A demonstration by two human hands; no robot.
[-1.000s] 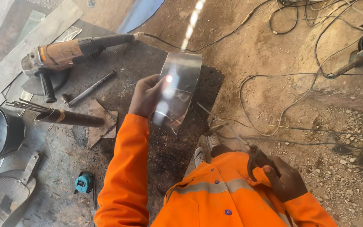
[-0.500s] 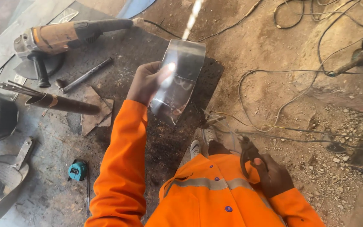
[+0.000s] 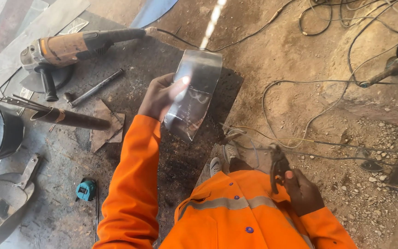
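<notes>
Left hand [image 3: 160,97] grips the curved shiny sheet-metal strip [image 3: 194,94] by its left edge, long axis running away from the body. Right hand [image 3: 302,191], closed around dark metal pliers [image 3: 278,166], sits lower right, well apart.

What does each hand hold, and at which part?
Left hand: shiny metal sheet, gripped at its left edge. Right hand: dark pliers, held by the handles.

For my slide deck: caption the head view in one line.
Left hand holds up a shiny curved metal sheet; right hand holds pliers over a cluttered workshop floor.
</notes>
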